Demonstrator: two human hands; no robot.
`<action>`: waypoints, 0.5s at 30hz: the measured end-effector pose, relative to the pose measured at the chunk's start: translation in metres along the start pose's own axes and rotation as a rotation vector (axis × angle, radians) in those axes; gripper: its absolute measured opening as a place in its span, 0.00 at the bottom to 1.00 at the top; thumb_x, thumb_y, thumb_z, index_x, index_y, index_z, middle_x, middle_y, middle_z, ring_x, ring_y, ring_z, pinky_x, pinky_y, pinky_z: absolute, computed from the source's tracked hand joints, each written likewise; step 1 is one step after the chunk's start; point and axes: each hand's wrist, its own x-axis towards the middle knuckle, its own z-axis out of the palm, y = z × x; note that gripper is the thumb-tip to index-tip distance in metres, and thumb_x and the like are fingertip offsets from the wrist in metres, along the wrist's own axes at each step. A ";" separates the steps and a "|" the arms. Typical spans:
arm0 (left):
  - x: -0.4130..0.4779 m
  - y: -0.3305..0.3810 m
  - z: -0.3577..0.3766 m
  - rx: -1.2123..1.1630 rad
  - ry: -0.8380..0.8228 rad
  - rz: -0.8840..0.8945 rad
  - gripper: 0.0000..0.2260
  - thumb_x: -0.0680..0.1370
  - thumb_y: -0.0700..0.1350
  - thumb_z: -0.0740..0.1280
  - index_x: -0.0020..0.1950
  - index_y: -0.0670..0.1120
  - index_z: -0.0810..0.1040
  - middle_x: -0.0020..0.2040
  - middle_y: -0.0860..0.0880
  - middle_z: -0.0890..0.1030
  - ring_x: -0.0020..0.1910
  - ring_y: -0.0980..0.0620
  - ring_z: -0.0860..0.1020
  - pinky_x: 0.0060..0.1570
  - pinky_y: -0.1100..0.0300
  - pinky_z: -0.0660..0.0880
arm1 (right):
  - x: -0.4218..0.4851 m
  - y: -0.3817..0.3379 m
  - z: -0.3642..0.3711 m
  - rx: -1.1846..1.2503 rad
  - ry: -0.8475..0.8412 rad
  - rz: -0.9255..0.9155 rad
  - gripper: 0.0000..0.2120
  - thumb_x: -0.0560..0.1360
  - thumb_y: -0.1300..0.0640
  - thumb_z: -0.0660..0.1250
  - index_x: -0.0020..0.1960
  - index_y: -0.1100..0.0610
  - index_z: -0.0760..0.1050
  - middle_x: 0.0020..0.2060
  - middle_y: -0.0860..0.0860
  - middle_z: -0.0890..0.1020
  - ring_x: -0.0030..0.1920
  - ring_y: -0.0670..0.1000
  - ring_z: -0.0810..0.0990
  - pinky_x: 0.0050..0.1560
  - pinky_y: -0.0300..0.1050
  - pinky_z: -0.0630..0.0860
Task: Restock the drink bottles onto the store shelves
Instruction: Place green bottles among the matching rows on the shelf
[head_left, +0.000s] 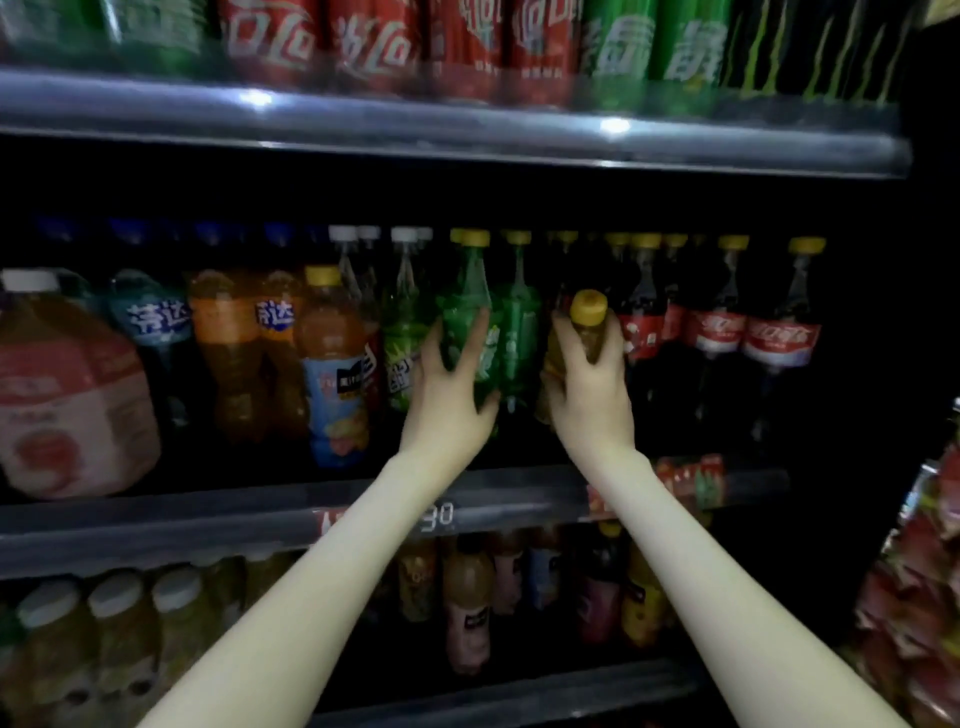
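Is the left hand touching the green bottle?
Touching. The head view shows the left hand with its fingers spread against the green bottle and its thumb round the side.

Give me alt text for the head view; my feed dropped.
The right hand grips a yellow-capped bottle in front of the middle shelf, by the cola bottles, while the left hand holds a green bottle standing beside it. Red and green drinks line the upper shelf.
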 end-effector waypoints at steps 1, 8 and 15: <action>-0.006 -0.001 0.000 -0.006 -0.023 0.006 0.36 0.79 0.48 0.65 0.76 0.64 0.43 0.78 0.47 0.44 0.77 0.44 0.46 0.70 0.51 0.61 | -0.005 0.001 -0.004 0.030 0.008 -0.011 0.28 0.74 0.66 0.66 0.72 0.51 0.65 0.73 0.64 0.58 0.70 0.67 0.63 0.60 0.61 0.75; -0.092 -0.013 0.001 -0.104 0.130 0.185 0.29 0.78 0.44 0.66 0.77 0.49 0.59 0.75 0.44 0.60 0.73 0.49 0.58 0.68 0.72 0.49 | -0.056 -0.015 -0.038 0.094 0.307 -0.240 0.24 0.76 0.62 0.69 0.67 0.48 0.64 0.67 0.55 0.58 0.70 0.58 0.65 0.64 0.44 0.73; -0.175 -0.043 0.021 -0.201 0.210 0.229 0.28 0.77 0.48 0.66 0.72 0.40 0.62 0.68 0.42 0.67 0.69 0.49 0.65 0.71 0.63 0.59 | -0.127 -0.071 -0.067 0.247 0.258 -0.454 0.22 0.71 0.63 0.75 0.61 0.56 0.70 0.59 0.64 0.64 0.68 0.52 0.68 0.69 0.37 0.65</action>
